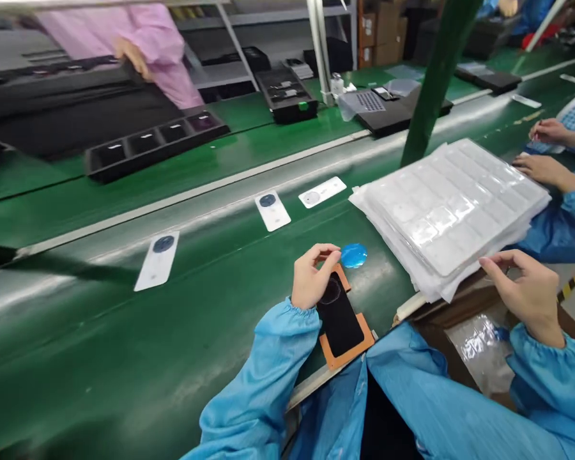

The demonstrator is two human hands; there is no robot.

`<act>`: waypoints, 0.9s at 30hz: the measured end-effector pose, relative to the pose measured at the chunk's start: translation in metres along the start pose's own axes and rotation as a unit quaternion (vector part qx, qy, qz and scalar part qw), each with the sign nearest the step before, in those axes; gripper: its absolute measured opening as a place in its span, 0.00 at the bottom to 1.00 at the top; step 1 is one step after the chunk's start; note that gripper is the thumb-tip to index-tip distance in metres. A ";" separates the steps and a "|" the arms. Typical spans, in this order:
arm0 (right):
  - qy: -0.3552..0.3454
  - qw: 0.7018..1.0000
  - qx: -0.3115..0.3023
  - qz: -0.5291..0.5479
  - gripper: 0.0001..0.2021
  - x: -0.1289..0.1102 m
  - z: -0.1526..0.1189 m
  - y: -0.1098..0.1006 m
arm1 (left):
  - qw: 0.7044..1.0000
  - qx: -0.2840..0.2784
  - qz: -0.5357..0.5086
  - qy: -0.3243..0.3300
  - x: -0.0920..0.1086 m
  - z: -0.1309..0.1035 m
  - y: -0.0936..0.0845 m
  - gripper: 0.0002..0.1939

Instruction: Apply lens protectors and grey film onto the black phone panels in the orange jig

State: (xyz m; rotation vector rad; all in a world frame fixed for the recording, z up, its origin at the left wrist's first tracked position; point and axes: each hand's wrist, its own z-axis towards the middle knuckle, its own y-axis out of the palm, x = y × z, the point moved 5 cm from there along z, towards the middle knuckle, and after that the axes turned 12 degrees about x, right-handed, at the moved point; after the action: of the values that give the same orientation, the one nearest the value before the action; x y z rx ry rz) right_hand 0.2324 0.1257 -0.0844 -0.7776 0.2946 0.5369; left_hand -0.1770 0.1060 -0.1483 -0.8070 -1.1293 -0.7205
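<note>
And there it sat: 1 black panel [344, 319] in 1 orange fixture [352, 352], right at the near edge of the bench [196, 358]; lots of bare rm to the L, 1 tray stack [460, 207] crowding the R. L hand [313, 276] hung over the panel's top, fingers curled beside 1 blue disc [353, 255]; R hand [529, 294] by the stack's corner. Couldn't tell if either gripped. 3 white cards [274, 214] lay beyond.

panel [344, 322]: black | fixture [347, 354]: orange | disc [354, 255]: blue | belt [211, 319]: green
</note>
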 end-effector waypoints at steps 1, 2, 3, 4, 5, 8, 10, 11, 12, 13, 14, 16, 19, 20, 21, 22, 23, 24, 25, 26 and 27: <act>-0.002 1.000 -0.003 -0.001 0.12 0.003 -0.006 0.002 | 0.998 -0.062 0.005 0.031 0.018 -0.004 0.016 0.11; -0.014 1.000 -0.018 0.015 0.12 0.002 -0.013 0.005 | 0.991 -0.122 0.006 0.057 0.034 -0.010 0.033 0.10; -0.033 0.998 -0.038 0.038 0.11 -0.002 -0.019 0.010 | 0.981 -0.178 0.003 0.075 0.047 -0.016 0.049 0.09; -0.056 0.995 -0.054 0.060 0.09 -0.007 -0.026 0.015 | 0.970 -0.228 -0.004 0.082 0.056 -0.023 0.064 0.09; -0.081 0.992 -0.064 0.078 0.08 -0.012 -0.031 0.019 | 0.960 -0.268 -0.014 0.077 0.062 -0.029 0.079 0.09; -0.134 0.983 -0.082 0.096 0.07 -0.022 -0.043 0.029 | 0.937 -0.346 -0.041 0.012 0.061 -0.048 0.114 0.12; -0.152 0.980 -0.098 0.088 0.07 -0.021 -0.049 0.034 | 0.926 -0.371 -0.056 -0.041 0.052 -0.059 0.129 0.16; -0.159 0.978 -0.106 0.079 0.08 -0.020 -0.051 0.036 | 0.921 -0.379 -0.063 -0.064 0.048 -0.064 0.134 0.18; -0.165 0.978 -0.111 0.067 0.07 -0.018 -0.054 0.038 | 0.917 -0.382 -0.073 -0.084 0.044 -0.068 0.137 0.20; -0.169 0.978 -0.109 0.054 0.07 -0.016 -0.056 0.039 | 0.915 -0.382 -0.083 -0.101 0.041 -0.070 0.140 0.22; -0.171 0.979 -0.104 0.042 0.06 -0.015 -0.058 0.041 | 0.913 -0.379 -0.094 -0.117 0.038 -0.072 0.141 0.24; -0.167 0.981 -0.090 0.028 0.04 -0.012 -0.061 0.043 | 0.913 -0.368 -0.110 -0.140 0.036 -0.074 0.141 0.26; -0.154 0.984 -0.080 0.037 0.04 -0.008 -0.065 0.044 | 0.915 -0.347 -0.127 -0.160 0.038 -0.075 0.139 0.27; -0.150 0.984 -0.080 0.044 0.04 -0.007 -0.066 0.044 | 0.916 -0.342 -0.133 -0.164 0.039 -0.076 0.139 0.26; -0.145 0.985 -0.081 0.052 0.04 -0.007 -0.067 0.044 | 0.915 -0.339 -0.138 -0.169 0.041 -0.076 0.139 0.26; -0.140 0.985 -0.080 0.057 0.04 -0.006 -0.067 0.044 | 0.914 -0.337 -0.143 -0.173 0.042 -0.077 0.140 0.26; -0.136 0.986 -0.078 0.061 0.04 -0.006 -0.068 0.044 | 0.913 -0.337 -0.147 -0.177 0.042 -0.077 0.140 0.26; -0.132 0.986 -0.074 0.062 0.04 -0.006 -0.068 0.043 | 0.911 -0.338 -0.150 -0.181 0.043 -0.078 0.141 0.26; -0.129 0.987 -0.069 0.064 0.05 -0.007 -0.068 0.043 | 0.909 -0.340 -0.153 -0.184 0.044 -0.079 0.143 0.26; -0.126 0.988 -0.065 0.066 0.05 -0.007 -0.069 0.042 | 0.907 -0.342 -0.156 -0.188 0.044 -0.080 0.144 0.26; -0.123 0.988 -0.060 0.069 0.05 -0.007 -0.069 0.042 | 0.905 -0.345 -0.159 -0.192 0.044 -0.080 0.145 0.26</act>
State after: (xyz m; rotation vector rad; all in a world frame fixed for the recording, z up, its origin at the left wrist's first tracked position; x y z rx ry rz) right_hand 0.1993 0.0975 -0.1525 -0.8015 0.0868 0.7792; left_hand -0.0052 0.1102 -0.1503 -1.4258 -1.3930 -1.3164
